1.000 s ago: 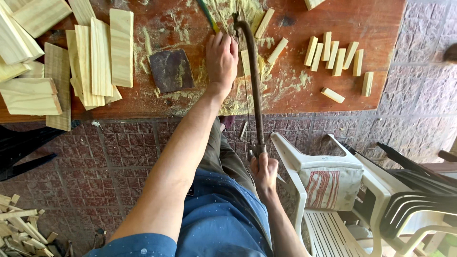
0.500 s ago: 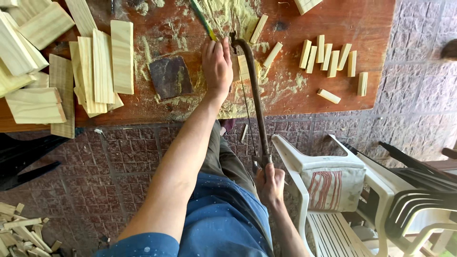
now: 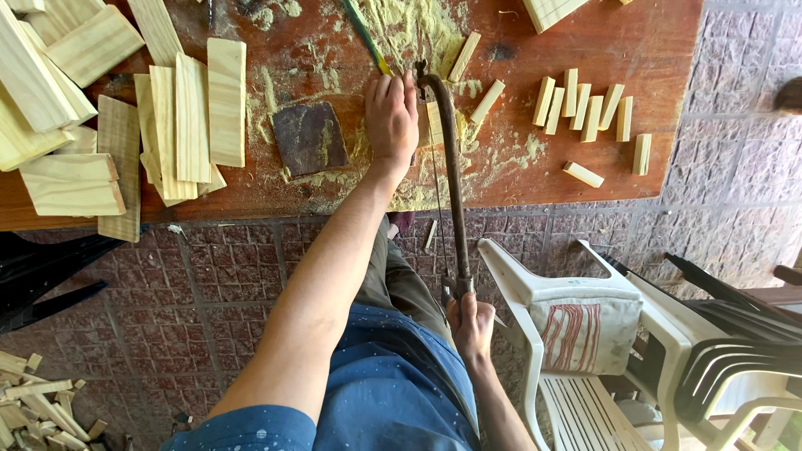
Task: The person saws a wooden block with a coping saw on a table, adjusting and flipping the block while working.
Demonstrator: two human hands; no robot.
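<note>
My left hand [image 3: 391, 117] presses flat on a pale wooden strip [image 3: 434, 121] lying on the reddish workbench [image 3: 635, 33], amid yellow sawdust. My right hand [image 3: 470, 327] grips the handle of a rusty-framed hacksaw [image 3: 451, 175] down near my lap. The saw's frame runs up to the bench edge, its far end just right of my left fingers, and its thin blade crosses the strip. A green pencil [image 3: 366, 35] lies just beyond my left fingertips.
Several short cut blocks [image 3: 585, 104] lie on the bench's right side. Wooden slats [image 3: 188, 117] and planks [image 3: 67, 179] pile on the left, beside a dark sandpaper sheet [image 3: 309, 138]. White plastic chairs [image 3: 585, 351] stand at right. Offcuts [image 3: 33, 401] litter the brick floor.
The saw has been drawn back toward me, my right hand moving down along my lap. My left hand stays pressed on the strip.
</note>
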